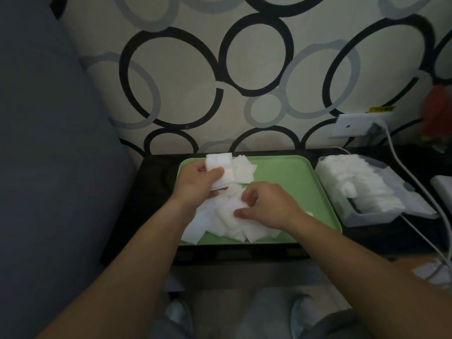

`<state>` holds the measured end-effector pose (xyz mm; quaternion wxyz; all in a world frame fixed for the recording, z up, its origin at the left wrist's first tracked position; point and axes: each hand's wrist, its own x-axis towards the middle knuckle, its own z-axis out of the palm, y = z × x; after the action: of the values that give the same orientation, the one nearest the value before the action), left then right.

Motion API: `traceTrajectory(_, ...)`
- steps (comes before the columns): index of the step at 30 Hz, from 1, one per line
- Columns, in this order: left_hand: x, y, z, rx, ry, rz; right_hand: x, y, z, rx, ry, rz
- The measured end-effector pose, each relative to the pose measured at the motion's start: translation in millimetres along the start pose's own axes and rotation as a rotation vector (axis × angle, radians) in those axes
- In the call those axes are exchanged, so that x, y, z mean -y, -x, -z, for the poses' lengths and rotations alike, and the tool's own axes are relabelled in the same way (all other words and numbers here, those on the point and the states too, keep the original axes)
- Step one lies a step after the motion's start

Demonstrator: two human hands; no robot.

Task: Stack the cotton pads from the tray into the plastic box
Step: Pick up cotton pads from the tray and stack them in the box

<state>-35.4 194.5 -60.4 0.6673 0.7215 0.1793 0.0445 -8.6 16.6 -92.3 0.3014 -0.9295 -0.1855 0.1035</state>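
Head view, checked outward from the pads. Loose heap of white, soft, square cotton pads (227, 216) lying overlapped on the left half of a pale green, round-cornered plastic tray (293, 177); right half bare. Small squared stack (220, 170) of the same pads gripped in the left hand (195, 182), thumb across its face. Right hand (264, 206) lowered on the heap, thumb and curled fingers pinching a pad. Clear rectangular plastic box (367, 218) just right of the tray, holding many pads in packed rows. Judged well past halfway; heap and held stack outstanding. Matte dark table (151, 192) beneath; white cable (401, 167) beside the box.
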Motion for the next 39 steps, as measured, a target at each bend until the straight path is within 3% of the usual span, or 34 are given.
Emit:
traceTrajectory(3, 3.2, 2.4, 8.5, -0.007, -0.016, 0.010, 11.0, -0.8, -4.8, -0.027, 0.108, -0.015)
traceTrajectory(11, 9.3, 4.6, 32.3, -0.024, -0.044, 0.030, 14.5, -6.5, -2.2, 0.019, -0.050, -0.037)
traceTrajectory(18, 11.1, 7.0, 42.4, -0.024, -0.051, 0.021, 22.4, -2.7, -7.3, 0.071, 0.149, -0.079)
traceTrajectory(21, 11.2, 6.7, 41.8, -0.014, -0.050, 0.031, 22.6, -3.9, -5.3, 0.089, 0.030, -0.018)
traceTrajectory(30, 14.3, 6.3, 32.4, 0.062, -0.026, 0.078, 4.3, -0.6, 25.4, 0.086, -0.627, -0.013)
traceTrajectory(39, 6.5, 18.4, 6.1, 0.248, -0.113, 0.023, 8.3, 4.4, 38.4, 0.017, -0.742, 0.026)
